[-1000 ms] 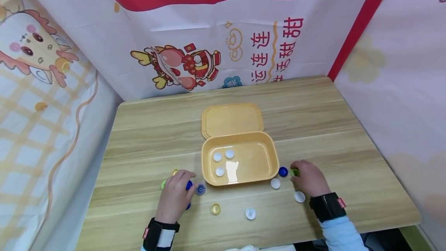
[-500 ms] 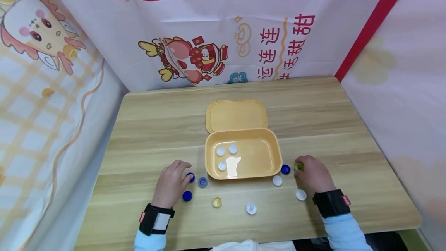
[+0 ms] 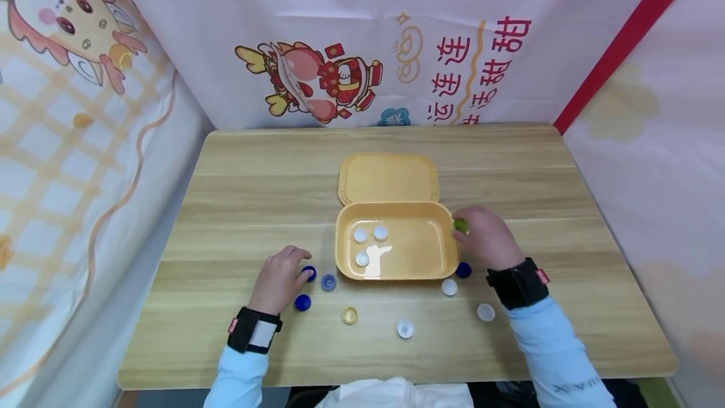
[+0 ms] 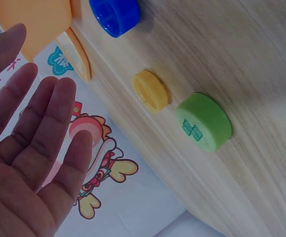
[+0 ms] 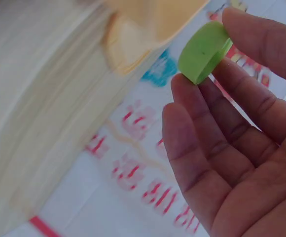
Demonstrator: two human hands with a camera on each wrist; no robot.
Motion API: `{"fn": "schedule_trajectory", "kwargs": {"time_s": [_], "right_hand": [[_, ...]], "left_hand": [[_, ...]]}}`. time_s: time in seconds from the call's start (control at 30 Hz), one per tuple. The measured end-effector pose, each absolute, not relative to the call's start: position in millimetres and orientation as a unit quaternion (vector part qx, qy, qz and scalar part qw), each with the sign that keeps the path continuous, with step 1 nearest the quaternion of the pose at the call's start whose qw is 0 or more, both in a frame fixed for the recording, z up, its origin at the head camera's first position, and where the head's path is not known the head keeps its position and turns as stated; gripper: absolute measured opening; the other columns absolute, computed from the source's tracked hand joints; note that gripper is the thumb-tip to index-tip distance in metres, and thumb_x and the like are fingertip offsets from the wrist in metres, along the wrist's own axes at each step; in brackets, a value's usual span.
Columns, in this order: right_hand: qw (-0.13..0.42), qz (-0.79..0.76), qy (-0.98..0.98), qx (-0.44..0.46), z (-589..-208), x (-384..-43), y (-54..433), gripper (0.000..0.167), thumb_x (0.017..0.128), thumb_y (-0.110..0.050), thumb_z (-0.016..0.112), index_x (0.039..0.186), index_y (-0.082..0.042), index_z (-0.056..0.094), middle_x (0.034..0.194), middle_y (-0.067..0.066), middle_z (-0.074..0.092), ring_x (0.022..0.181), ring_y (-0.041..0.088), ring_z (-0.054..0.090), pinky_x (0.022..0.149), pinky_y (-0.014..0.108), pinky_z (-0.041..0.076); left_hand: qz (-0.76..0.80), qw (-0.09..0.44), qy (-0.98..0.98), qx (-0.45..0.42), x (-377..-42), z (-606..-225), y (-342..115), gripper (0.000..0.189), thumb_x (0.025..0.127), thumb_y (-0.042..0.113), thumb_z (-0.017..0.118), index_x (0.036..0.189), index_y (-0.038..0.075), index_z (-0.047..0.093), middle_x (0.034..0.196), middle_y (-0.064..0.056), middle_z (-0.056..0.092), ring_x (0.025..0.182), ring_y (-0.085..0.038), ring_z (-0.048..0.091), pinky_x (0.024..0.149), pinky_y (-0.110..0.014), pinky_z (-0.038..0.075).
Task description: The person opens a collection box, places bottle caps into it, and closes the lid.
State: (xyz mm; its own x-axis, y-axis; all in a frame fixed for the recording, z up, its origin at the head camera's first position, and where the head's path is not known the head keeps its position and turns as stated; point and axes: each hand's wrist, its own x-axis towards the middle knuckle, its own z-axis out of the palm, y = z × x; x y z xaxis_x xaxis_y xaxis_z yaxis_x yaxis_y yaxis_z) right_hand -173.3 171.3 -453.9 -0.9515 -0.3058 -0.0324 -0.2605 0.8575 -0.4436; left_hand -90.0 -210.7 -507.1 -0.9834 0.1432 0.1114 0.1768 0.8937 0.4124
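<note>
My right hand [image 3: 488, 239] pinches a green bottle cap [image 5: 202, 52] between thumb and fingertips, raised at the right rim of an orange plastic box [image 3: 421, 238]. Three white caps [image 3: 381, 232] lie inside that box. On the left, my left hand [image 3: 277, 281] holds nothing, its fingers loosely extended beside a blue cap [image 3: 309, 272]. A second blue cap [image 3: 303, 302] lies near its wrist. The left wrist view also shows a yellow cap [image 4: 150, 91] and a green cap [image 4: 202, 121] on the table, which the left hand hides in the head view.
Behind the box lies its lid [image 3: 389, 178]. A pale blue cap [image 3: 328, 282], a yellow cap [image 3: 350, 315], several white caps [image 3: 404, 328] and a dark blue cap [image 3: 463, 269] are scattered in front of the box on the wooden table [image 3: 255, 194].
My right hand has lifted the green cap from the table and carried it up and left to the box's rim. The left hand has drawn slightly left, off the blue caps.
</note>
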Motion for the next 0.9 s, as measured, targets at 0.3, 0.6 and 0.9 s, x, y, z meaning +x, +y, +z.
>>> {"fn": "schedule_trajectory", "kwargs": {"time_s": [0.3,0.6,0.9], "right_hand": [[0.059,-0.18,0.951,-0.245,-454.9,-196.2,128.5,0.029,0.078,-0.008,0.081,0.102,0.001,0.071,0.098,0.014,0.069,0.087,0.027,0.064,0.077,0.042,0.053],[0.105,-0.141,0.941,-0.291,-468.1,-216.7,98.4,0.025,0.075,-0.009,0.082,0.096,0.0,0.071,0.088,0.009,0.069,0.079,0.024,0.062,0.074,0.038,0.053],[0.101,-0.074,0.945,-0.303,-485.4,-221.9,83.9,0.013,0.077,-0.003,0.074,0.072,-0.009,0.063,0.07,0.001,0.06,0.062,0.018,0.055,0.056,0.033,0.048]], "left_hand": [[-0.206,0.022,-0.975,-0.081,-102.0,-510.6,-212.2,0.027,0.078,0.012,0.082,0.102,0.004,0.069,0.097,-0.01,0.066,0.089,-0.026,0.064,0.08,-0.045,0.051],[-0.201,0.005,-0.977,-0.075,-105.8,-515.7,-213.5,0.03,0.078,0.01,0.082,0.104,0.005,0.069,0.098,-0.011,0.066,0.088,-0.027,0.064,0.078,-0.045,0.051],[-0.206,0.0,-0.976,-0.071,-106.4,-514.6,-209.4,0.029,0.078,0.012,0.082,0.103,0.005,0.069,0.097,-0.01,0.066,0.087,-0.026,0.064,0.078,-0.044,0.051]]}}
